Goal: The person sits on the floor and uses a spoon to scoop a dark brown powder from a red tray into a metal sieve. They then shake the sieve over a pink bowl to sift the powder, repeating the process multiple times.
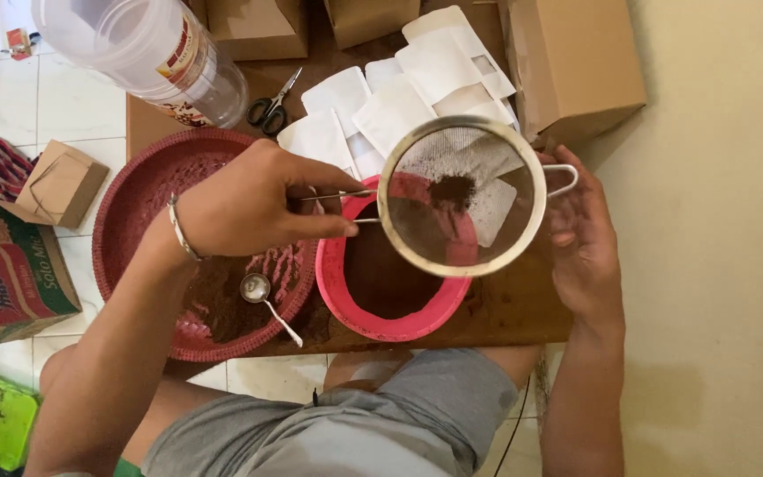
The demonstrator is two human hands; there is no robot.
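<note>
Over the pink bowl (pixel 381 305), the left hand (pixel 249 203) is pinching the sieve (pixel 461 196) handle at nine o'clock, the right hand (pixel 580 238) lying open against its rim at three o'clock. Tilting could be spilling brown powder (pixel 452 190) onto the worktop (pixel 514 309).

You had soft, even daylight with no hard glare. A faint shadow fell on the beige floor (pixel 717 265) beside your right arm. The clear plastic jar (pixel 147 49) at the top edge looked blurred and stretched; the centre stayed sharp.
</note>
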